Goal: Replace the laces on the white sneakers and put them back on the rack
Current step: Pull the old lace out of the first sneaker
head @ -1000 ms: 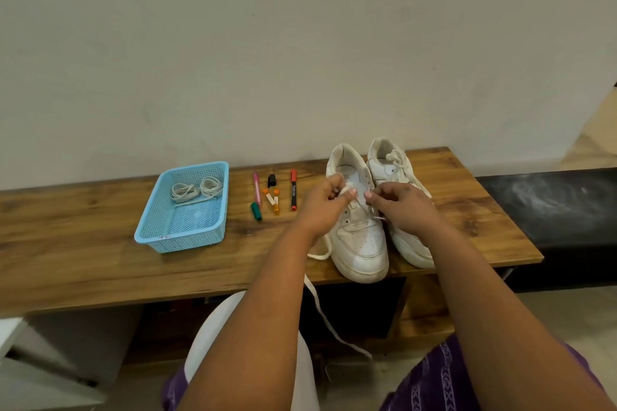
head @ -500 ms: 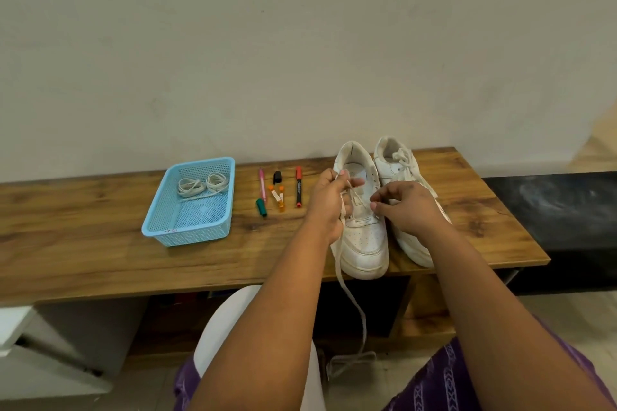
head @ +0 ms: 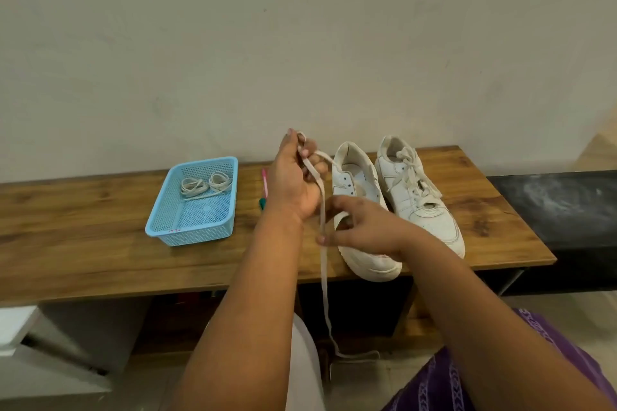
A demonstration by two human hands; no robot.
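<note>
- Nearest, the lace (head: 323,264) hangs slack off the counter (head: 100,264) edge to the floor.
- Right hand (head: 362,227): fingers pinch the lace over the near sneaker (head: 354,183).
- Left hand (head: 295,178), raised, fingers curled round the lace.
- Laced sneaker (head: 417,197) beside it; blue basket (head: 197,203) with spare laces (head: 206,185) left.

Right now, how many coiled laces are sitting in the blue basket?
2: the left coil and the right coil lie side by side at the far end of the blue basket; none looks hidden.
</note>
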